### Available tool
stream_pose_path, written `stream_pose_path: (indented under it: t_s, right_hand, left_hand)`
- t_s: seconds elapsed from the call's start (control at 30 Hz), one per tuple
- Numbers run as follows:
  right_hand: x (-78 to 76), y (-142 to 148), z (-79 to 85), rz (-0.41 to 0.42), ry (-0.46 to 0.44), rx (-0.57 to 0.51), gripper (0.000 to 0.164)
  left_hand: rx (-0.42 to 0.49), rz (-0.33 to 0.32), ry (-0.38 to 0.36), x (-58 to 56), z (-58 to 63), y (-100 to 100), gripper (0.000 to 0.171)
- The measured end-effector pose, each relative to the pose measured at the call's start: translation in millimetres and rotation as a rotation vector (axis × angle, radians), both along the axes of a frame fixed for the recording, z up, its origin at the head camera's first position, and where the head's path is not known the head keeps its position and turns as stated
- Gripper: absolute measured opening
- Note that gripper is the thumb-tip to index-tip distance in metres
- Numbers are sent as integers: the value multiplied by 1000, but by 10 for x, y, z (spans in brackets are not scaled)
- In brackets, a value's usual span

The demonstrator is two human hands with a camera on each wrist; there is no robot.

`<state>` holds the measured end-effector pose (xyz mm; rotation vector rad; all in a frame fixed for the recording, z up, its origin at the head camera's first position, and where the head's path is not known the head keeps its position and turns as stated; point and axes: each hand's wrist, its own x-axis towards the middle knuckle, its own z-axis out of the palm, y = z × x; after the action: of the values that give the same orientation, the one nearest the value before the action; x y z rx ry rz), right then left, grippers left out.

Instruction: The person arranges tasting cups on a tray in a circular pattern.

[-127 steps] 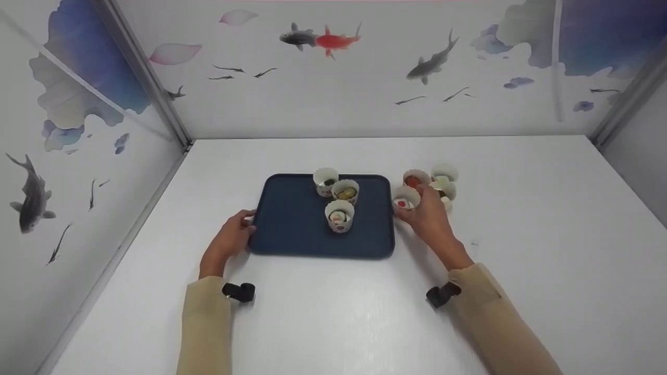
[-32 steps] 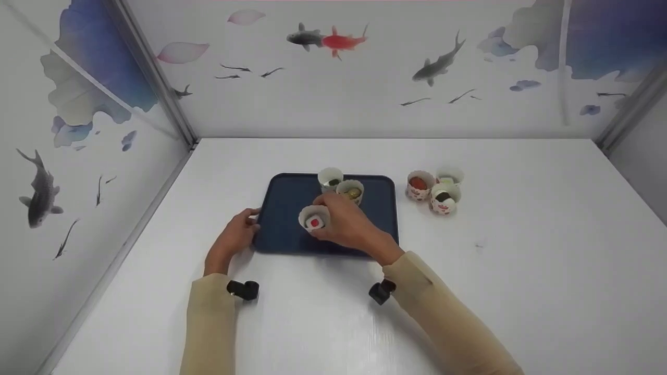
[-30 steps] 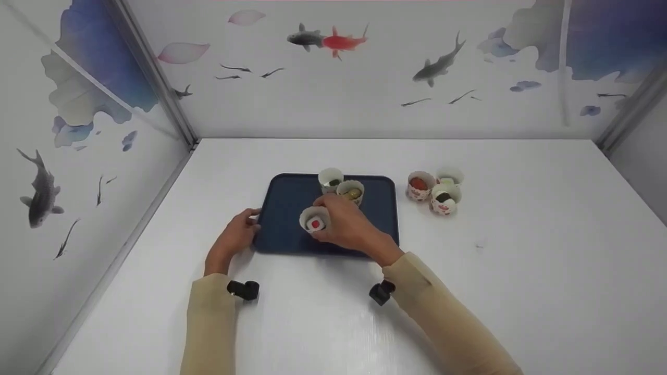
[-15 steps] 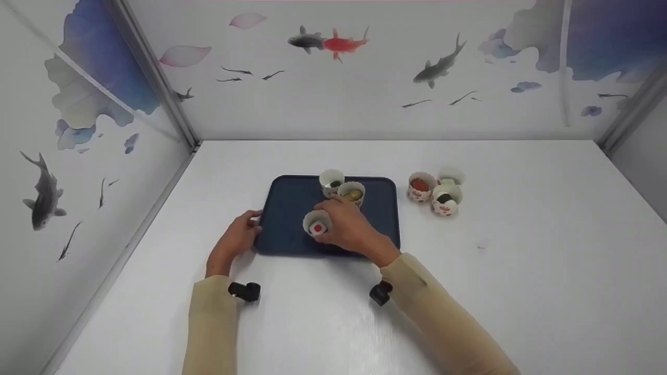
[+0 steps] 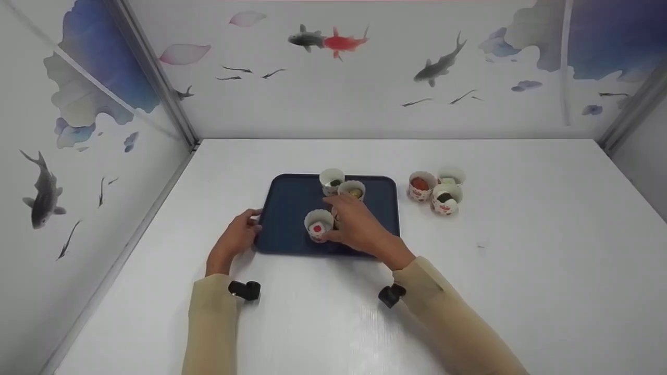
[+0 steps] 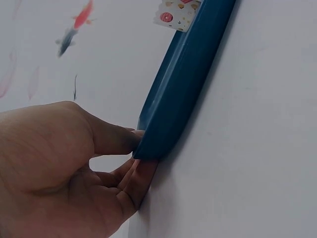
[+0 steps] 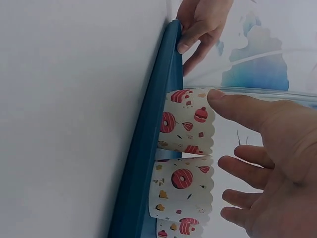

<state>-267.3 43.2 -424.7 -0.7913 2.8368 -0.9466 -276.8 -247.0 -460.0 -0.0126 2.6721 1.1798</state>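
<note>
My left hand [image 5: 237,234] pinches the left edge of a dark blue tray [image 5: 284,208]; in the left wrist view the thumb lies at its rim and the fingers under it. A printed paper cup [image 7: 185,121] holding a white sushi roll [image 5: 316,229] with a red centre stands upright at the tray's front middle. Over it my right hand [image 5: 359,224] is spread, its thumb tip right at the cup's rim and the other fingers apart from it. A neighbouring paper cup [image 7: 182,186] is mostly hidden behind that hand in the head view.
Two more filled cups, one rear cup [image 5: 332,179] and one yellow-filled cup [image 5: 352,188], stand toward the tray's back. Right of the tray on the white table [image 5: 521,219] are three cups, among them an orange-filled cup [image 5: 420,191]. Printed panels [image 5: 385,114] enclose the back and sides.
The right hand carried the red-centred roll's cup from the right group onto the tray, set it down left of another cup, and loosened its fingers. The left hand stays at the tray edge.
</note>
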Motion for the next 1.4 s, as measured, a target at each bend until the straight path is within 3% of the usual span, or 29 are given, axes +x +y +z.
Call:
stream_pose_path:
  t_s: [0.3, 0.6, 0.97, 1.4]
  right_hand:
    - [7, 304, 89, -61, 38, -83, 64]
    - [7, 633, 52, -164, 128, -98, 56]
    - [-9, 963, 70, -311, 189, -149, 59]
    - [-131, 1430, 39, -391, 181, -247, 58]
  left_hand:
    - [-11, 5, -3, -11, 33, 16, 49]
    - [-10, -3, 12, 9, 22, -5, 48]
    - [-19, -6, 12, 11, 23, -32, 49]
    - [-23, -20, 20, 16, 18, -1, 49]
